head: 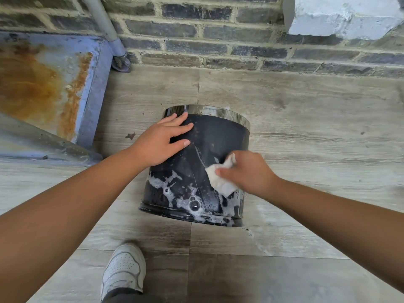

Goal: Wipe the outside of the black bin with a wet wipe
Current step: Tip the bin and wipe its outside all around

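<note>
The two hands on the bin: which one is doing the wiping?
The right hand: it pinches the white wet wipe against the black bin. The left hand lies flat, holding nothing.

Black bin, white suds, lots of grey

The bin (209,145) is black with a shiny silver rim band and white foam streaks; the wipe (220,178) is off-white, the floor (317,119) grey wood-grain, the shoe (124,270) white, the wall (218,40) dark grey brick, and the metal panel (43,79) blue with orange rust.
</note>
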Available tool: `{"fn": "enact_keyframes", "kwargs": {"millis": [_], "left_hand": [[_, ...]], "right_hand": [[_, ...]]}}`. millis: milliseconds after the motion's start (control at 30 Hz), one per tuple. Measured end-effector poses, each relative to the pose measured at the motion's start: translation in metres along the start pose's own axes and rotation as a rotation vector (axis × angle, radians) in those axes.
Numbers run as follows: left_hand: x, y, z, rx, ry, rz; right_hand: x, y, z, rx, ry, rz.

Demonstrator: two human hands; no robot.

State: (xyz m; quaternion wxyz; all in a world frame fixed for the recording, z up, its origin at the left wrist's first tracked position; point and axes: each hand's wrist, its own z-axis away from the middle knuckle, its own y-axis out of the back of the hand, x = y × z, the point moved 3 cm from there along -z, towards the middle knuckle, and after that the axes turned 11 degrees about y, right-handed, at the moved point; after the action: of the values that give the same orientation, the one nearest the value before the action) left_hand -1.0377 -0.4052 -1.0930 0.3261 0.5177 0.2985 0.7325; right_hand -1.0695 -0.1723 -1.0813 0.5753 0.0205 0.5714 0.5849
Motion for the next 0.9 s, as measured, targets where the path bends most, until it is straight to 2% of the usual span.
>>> {"fn": "enact_keyframes", "kwargs": {"millis": [167, 267, 333, 367, 400, 533, 633, 800, 900], "left_hand": [[0.000, 0.000, 0.000, -0.006, -0.006, -0.005], [0.001, 0.000, 0.000, -0.004, -0.010, -0.008], [0.000, 0.000, 0.000, -0.005, -0.009, -0.008], [0.000, 0.000, 0.000, -0.006, -0.010, -0.007], [0.000, 0.000, 0.000, -0.006, -0.011, -0.004], [0.001, -0.001, 0.000, -0.011, -0.017, 0.003], [0.000, -0.002, 0.000, -0.011, -0.019, -0.002], [-0.001, -0.003, -0.001, 0.005, -0.019, 0.049], [-0.002, -0.003, 0.000, 0.015, -0.029, 0.082]], "right_hand": [[0.021, -0.011, 0.039, -0.149, 0.019, -0.032], [0.031, -0.012, 0.052, -0.337, 0.038, 0.087], [0.033, -0.006, 0.054, -0.460, 0.036, 0.063], [0.031, 0.001, 0.051, -0.472, 0.037, 0.014], [0.028, 0.009, 0.044, -0.434, 0.032, -0.052], [0.002, 0.046, -0.004, -0.093, -0.007, -0.382], [-0.022, 0.052, -0.040, 0.010, -0.007, -0.552], [-0.051, 0.030, -0.071, 0.042, 0.041, -0.438], [-0.055, 0.012, -0.076, 0.027, 0.076, -0.172]]}}
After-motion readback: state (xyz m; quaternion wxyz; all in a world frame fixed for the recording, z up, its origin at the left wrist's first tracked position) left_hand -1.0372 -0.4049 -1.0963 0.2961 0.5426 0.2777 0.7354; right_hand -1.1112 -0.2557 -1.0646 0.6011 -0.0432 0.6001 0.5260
